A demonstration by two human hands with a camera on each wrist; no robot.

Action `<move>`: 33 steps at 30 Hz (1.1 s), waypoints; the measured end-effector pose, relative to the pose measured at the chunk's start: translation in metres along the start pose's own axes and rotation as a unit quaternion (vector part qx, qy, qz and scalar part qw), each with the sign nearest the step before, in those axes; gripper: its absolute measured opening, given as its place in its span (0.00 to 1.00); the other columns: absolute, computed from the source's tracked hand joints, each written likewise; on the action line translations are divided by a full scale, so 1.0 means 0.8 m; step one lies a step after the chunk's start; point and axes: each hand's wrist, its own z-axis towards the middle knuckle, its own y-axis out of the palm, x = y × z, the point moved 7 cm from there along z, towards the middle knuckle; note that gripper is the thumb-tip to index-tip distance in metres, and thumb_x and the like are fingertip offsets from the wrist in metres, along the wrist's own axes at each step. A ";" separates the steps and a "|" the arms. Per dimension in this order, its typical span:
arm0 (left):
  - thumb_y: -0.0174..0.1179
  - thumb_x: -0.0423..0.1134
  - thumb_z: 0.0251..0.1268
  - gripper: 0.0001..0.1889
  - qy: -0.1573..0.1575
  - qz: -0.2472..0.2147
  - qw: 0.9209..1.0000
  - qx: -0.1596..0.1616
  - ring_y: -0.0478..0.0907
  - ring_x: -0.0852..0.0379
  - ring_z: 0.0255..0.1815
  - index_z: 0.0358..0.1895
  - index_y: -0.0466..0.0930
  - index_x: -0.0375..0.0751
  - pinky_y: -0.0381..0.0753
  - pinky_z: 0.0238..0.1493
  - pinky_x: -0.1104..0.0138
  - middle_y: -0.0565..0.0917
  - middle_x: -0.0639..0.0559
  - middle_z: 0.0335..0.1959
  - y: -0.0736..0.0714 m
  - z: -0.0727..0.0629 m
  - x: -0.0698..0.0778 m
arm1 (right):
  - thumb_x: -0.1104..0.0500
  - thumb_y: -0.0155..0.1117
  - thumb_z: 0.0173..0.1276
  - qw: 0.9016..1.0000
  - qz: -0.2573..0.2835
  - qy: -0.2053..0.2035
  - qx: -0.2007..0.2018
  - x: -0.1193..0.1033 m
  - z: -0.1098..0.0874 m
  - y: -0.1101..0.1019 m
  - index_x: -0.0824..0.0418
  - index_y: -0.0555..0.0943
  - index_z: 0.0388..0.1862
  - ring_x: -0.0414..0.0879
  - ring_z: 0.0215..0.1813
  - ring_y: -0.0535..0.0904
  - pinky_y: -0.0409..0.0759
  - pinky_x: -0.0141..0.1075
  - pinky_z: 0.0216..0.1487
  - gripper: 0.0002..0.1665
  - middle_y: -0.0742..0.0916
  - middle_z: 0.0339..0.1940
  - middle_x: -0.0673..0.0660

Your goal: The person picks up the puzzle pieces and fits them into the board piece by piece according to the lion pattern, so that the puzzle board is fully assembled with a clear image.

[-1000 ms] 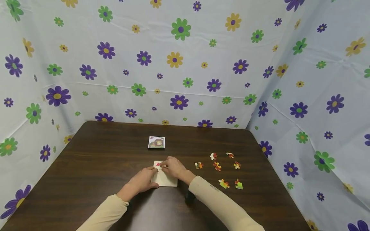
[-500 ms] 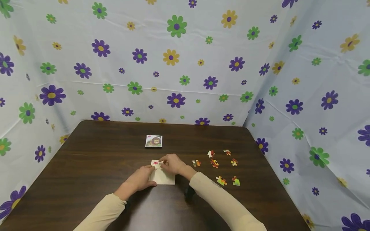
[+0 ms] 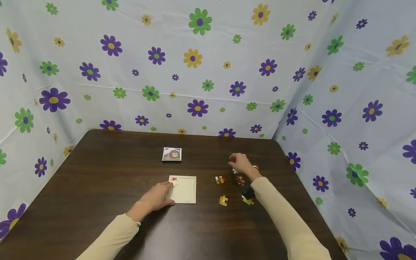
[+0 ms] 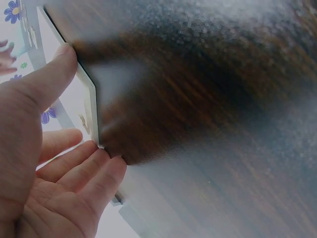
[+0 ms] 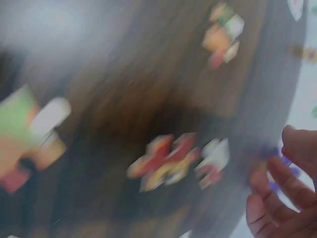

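Observation:
A cream square puzzle tray [image 3: 183,191] lies on the table, with one white-and-pink jigsaw piece [image 3: 175,180] in its far left corner. My left hand [image 3: 156,196] rests against the tray's left side, fingertips near that piece and thumb by the front edge. The left wrist view shows the thumb [image 4: 57,72] and extended fingers touching the tray's rim. My right hand [image 3: 241,163] is over the far side of the loose pieces, partly covering a white-and-red piece [image 3: 234,171]. In the right wrist view its fingers are loosely bent with nothing between them, beside that piece.
A small lion picture card [image 3: 172,154] lies behind the tray. Loose pieces sit right of it: an orange-and-white piece [image 3: 219,180], a red-and-yellow piece [image 3: 240,180], a yellow-green piece [image 3: 223,200]. The right sleeve [image 3: 286,213] hides others. Flowered cloth [image 3: 208,72] surrounds the dark table [image 3: 117,162].
My right hand has left the piece in the tray's corner and moved right, over the loose pieces. A yellow-green piece formerly under the right arm now shows. The left hand stays at the tray.

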 end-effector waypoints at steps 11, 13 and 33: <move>0.76 0.43 0.45 0.25 -0.008 0.001 1.000 -0.012 0.80 0.47 0.40 0.42 0.77 0.32 0.78 0.42 0.56 0.82 0.41 0.45 -0.004 0.002 0.000 | 0.52 0.61 0.63 0.998 -0.041 0.041 -0.039 0.125 0.037 0.064 0.71 0.74 0.57 0.65 0.55 0.75 0.74 0.51 0.54 0.29 0.80 0.52 0.72; 0.76 0.43 0.45 0.25 -0.007 -0.002 1.000 -0.011 0.80 0.47 0.41 0.43 0.77 0.32 0.78 0.43 0.56 0.81 0.40 0.46 -0.005 0.002 0.000 | 0.51 0.56 0.64 0.998 -0.068 -0.011 0.007 0.177 0.069 0.097 0.69 0.77 0.54 0.63 0.48 0.78 0.76 0.48 0.48 0.27 0.82 0.47 0.70; 0.76 0.42 0.44 0.23 -0.011 -0.010 1.000 -0.007 0.75 0.54 0.32 0.39 0.76 0.34 0.76 0.36 0.58 0.81 0.44 0.39 -0.003 0.001 0.001 | 0.58 0.71 0.58 0.995 -0.006 0.089 -0.036 0.067 -0.004 0.029 0.72 0.74 0.39 0.55 0.39 0.74 0.75 0.46 0.46 0.20 0.79 0.35 0.64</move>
